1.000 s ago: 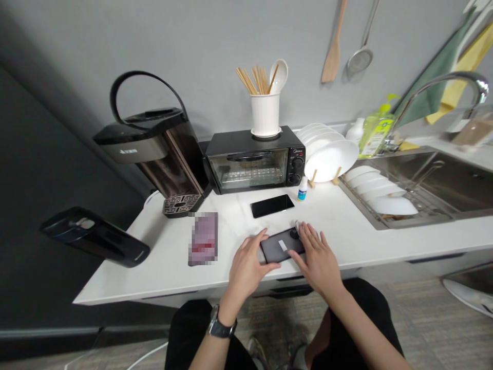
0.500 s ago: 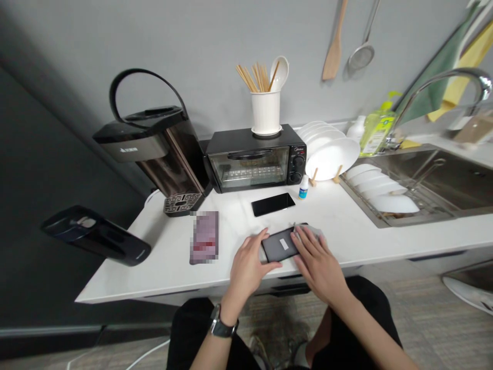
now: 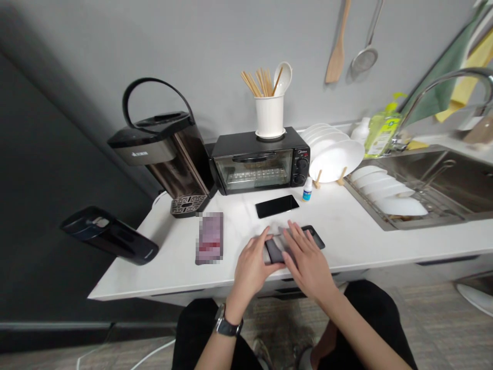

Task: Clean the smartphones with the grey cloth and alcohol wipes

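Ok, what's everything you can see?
Held phone: 1, dark, front middle
Cloth: 1, grey, on held phone
Second phone: 1, black, middle
Pixelated item: 1, purple, front left
Small bottle: 1, white, middle
Thermos: 1, dark, left
Water dispenser: 1, brown, back left
Toaster oven: 1, black, back middle
Chopstick holder: 1, white, on toaster oven
Dishes: several, white, right
Sink: 1, silver, right
Soap bottle: 1, green, by sink
Spatula: 1, tan, top right
Strainer: 1, silver, top right
Towels: at least 2, green and yellow, right
Left hand: 1, bare, on held phone
Right hand: 1, bare, on cloth
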Available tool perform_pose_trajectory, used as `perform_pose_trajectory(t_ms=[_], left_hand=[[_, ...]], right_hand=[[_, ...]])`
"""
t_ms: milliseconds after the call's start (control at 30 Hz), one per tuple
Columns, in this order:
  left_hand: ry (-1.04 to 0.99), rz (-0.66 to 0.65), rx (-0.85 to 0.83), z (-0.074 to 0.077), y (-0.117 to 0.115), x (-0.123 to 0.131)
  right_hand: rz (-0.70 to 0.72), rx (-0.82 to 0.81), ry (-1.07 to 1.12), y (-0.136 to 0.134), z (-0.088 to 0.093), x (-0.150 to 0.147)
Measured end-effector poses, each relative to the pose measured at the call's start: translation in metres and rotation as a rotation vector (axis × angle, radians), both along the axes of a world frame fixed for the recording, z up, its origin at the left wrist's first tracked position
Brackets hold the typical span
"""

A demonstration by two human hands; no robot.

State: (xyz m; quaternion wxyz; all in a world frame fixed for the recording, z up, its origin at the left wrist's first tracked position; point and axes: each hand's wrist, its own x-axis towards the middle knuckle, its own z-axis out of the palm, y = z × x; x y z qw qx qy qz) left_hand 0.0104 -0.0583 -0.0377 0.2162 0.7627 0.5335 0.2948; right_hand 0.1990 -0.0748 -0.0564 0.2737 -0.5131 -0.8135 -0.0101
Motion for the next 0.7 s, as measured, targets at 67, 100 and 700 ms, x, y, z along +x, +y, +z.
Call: perform_pose_trajectory(t_ms=[67, 100, 700], left_hand=[[0.001, 0.007, -0.004, 0.001, 0.001, 0.002], [-0.001, 0.007, -0.004, 0.001, 0.002, 0.002], [-0.033, 0.015, 0.008, 0.003, 0.003, 0.003]], right_hand=[[-0.055, 0.009, -0.031, -0.004, -0.006, 0.014], [-0.064, 0.008, -0.045, -0.006, -0.008, 0.015], [-0.185, 0.029, -0.064, -0.004, -0.022, 0.05]])
